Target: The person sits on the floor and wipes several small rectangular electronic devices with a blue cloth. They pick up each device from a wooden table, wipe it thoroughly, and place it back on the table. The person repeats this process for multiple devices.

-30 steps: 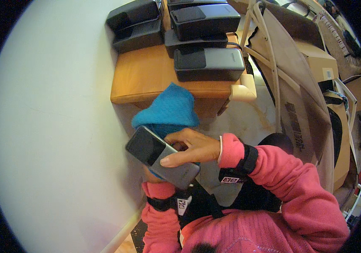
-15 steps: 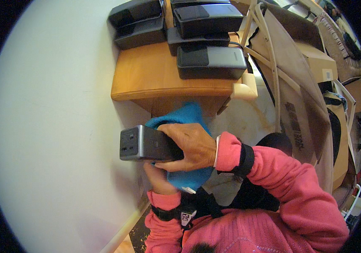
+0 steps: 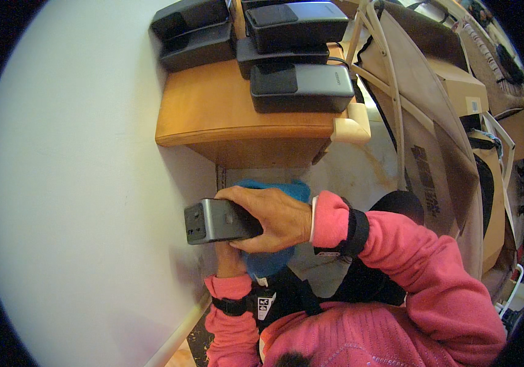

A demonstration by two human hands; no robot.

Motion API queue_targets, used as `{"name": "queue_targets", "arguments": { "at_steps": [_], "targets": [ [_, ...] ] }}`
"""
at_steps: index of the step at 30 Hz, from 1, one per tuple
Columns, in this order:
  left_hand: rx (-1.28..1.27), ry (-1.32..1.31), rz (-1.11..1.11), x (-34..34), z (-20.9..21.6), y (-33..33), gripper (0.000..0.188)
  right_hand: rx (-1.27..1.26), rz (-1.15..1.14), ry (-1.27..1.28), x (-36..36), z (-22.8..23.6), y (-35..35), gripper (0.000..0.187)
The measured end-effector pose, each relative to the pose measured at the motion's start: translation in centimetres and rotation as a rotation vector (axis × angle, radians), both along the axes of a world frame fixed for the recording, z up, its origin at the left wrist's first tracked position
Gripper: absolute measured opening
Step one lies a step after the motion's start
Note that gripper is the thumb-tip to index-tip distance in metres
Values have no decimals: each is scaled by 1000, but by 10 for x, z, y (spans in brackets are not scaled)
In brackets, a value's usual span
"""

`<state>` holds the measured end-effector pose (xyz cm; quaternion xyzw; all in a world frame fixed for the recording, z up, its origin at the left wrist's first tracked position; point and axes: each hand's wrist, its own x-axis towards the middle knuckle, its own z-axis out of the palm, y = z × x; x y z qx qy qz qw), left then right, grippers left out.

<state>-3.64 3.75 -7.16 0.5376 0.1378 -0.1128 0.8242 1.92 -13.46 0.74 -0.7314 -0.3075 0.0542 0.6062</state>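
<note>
Because the right hand [image 3: 269,219] clamps the grey-black block [image 3: 216,221] by its right end, the socketed end sits exposed, probably for access. Block's off the table's [image 3: 213,116] near edge. Left hand [image 3: 228,253] underneath by blue cloth [image 3: 267,263]; can't tell its grip.

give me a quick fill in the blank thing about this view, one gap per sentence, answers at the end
1. The ____ hand lies over the grey-and-black power unit, hiding part of it.
2. The cloth partly hidden beneath that hand is coloured ____.
3. The white wall fills the ____ side of the picture.
4. A pale corner guard covers the wooden table's near ____ corner.

Missing words: right; blue; left; right
</note>
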Motion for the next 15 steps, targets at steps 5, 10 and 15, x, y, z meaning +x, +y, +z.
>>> {"name": "queue_targets", "arguments": {
  "at_steps": [5, 10, 15],
  "targets": [
    [-35, 20, 82, 14, 31, -11, 47, 52, -80, -26, 1, -4, 3, 68],
    [-94, -45, 101, 13, 40, -17, 44, 102, -162, -80, -1, -5, 5, 68],
    [-169, -65, 203, 17, 56, -24, 57, 119, -224, 32, -6, -3, 4, 68]
  ]
}}
